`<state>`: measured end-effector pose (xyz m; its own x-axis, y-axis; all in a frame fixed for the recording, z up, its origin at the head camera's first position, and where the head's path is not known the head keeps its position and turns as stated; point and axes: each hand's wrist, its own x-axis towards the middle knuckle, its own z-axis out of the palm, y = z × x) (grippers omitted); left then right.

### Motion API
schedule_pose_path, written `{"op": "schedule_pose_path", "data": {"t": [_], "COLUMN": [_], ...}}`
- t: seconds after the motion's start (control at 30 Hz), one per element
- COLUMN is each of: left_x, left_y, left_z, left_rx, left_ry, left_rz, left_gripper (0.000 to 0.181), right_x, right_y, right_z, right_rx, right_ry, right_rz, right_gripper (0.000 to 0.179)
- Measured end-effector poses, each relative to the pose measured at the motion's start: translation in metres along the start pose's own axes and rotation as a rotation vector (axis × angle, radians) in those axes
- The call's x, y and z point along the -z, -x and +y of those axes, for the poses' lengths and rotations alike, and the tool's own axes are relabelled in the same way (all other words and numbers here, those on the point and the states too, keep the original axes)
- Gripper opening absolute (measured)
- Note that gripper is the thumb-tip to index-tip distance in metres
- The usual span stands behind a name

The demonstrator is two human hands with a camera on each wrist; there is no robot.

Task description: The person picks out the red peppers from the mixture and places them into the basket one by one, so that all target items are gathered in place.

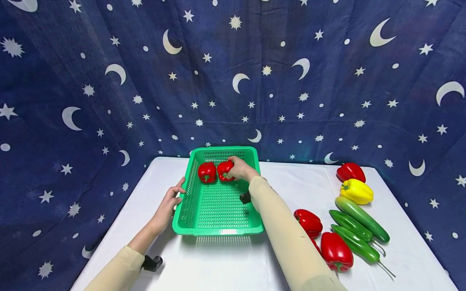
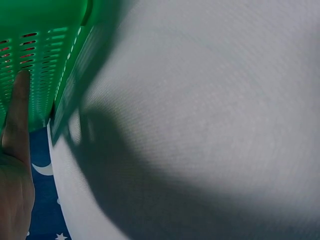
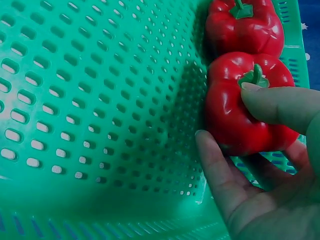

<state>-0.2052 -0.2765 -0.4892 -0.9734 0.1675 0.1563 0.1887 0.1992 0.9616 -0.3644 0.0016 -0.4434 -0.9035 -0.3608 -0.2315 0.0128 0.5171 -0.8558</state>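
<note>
A green perforated plastic basket (image 1: 225,232) stands on the white-covered table. Side by side near its far end are two red bell peppers, the left one (image 1: 207,172) and the right one (image 1: 223,171). My right hand (image 1: 241,169) reaches in and holds the right pepper (image 3: 245,120). Its thumb lies by the green stem and the other fingers go round the side, partly hidden. At the basket's left rim, my left hand (image 1: 169,206) touches the edge with its fingertips. In the left wrist view, a straight finger (image 2: 19,110) lies against the slotted outer wall.
On the table's right are a red bell pepper (image 1: 351,173), a yellow bell pepper (image 1: 357,191), a cucumber (image 1: 362,218) and two green chili peppers (image 1: 351,225). More red bell peppers (image 1: 336,251) lie nearer, one partly behind my right sleeve. A starry blue curtain (image 1: 233,81) hangs behind.
</note>
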Motion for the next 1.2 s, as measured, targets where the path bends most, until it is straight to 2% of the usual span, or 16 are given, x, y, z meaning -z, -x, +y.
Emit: {"op": "schedule_pose_path", "data": {"t": [0.37, 0.7, 1.2], "left_x": [-0.0023, -0.0013, -0.0022], "left_y": [0.0003, 0.0018, 0.0010], "left_z": [-0.0015, -0.0026, -0.0004], "left_rx": [-0.012, -0.025, -0.009], "left_ry": [-0.016, -0.008, -0.018], "left_rz": [0.000, -0.011, 0.006], "left_gripper": [0.025, 0.026, 0.026], "right_x": [-0.0011, 0.0003, 0.0023], "right_y": [0.0009, 0.0039, -0.0023], "right_z": [0.0008, 0.0002, 0.0031], "right_rx": [-0.019, -0.018, -0.014], "right_ry": [0.030, 0.048, 0.085], "right_rz": [0.005, -0.023, -0.057], "right_gripper": [0.084, 0.085, 0.087]}}
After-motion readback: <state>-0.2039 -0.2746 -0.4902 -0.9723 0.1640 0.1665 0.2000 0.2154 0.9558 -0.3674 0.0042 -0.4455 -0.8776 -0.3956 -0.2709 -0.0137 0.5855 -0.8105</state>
